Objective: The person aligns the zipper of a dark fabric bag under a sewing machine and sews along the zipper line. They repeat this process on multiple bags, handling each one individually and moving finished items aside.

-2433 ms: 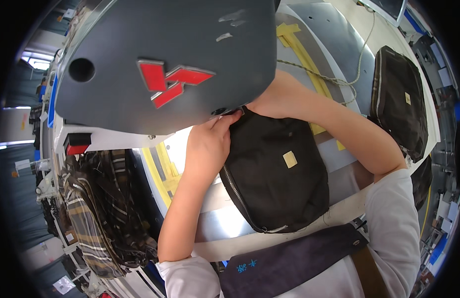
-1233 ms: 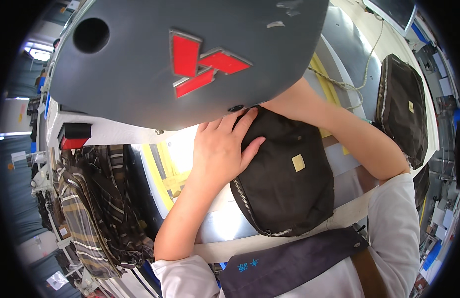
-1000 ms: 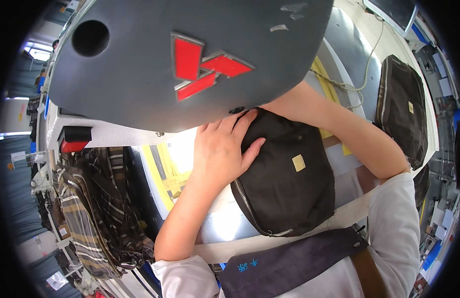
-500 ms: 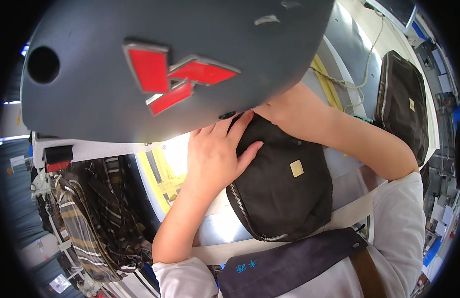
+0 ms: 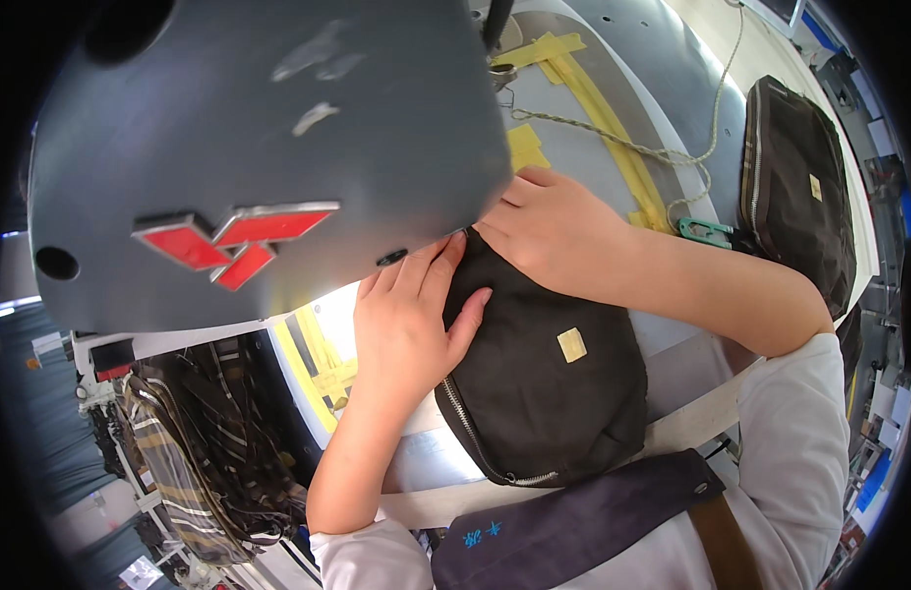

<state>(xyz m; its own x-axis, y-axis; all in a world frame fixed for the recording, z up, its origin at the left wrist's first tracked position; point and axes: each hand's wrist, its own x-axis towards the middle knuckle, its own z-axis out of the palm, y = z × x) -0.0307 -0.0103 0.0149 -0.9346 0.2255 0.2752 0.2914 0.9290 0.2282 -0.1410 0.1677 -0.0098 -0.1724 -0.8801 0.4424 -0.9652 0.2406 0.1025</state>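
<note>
A black fabric bag piece [image 5: 534,393] lies below the dark grey sewing machine head [image 5: 268,128]. It has a silver zipper along its left and near edges and a small pale yellow patch. My left hand [image 5: 406,320] rests flat on its far left part, thumb apart and fingers stretched toward the machine. Those fingertips are partly covered by the machine head's lower edge. At the far end of the bag piece, my right hand [image 5: 558,231] is closed on the fabric with bent fingers; the machine hides some of its fingertips.
Striped bags [image 5: 175,442] hang at the left. Another black zippered bag piece [image 5: 794,187] lies at the far right, near green-handled thread snips [image 5: 706,232]. Yellow tape [image 5: 603,118] marks the worktable, and a cord [image 5: 613,133] runs across it.
The view has shifted, and the machine head now appears further left, uncovering more of my right hand and the table behind. The bag piece sits slightly further left in the picture. Both hands stay on it.
</note>
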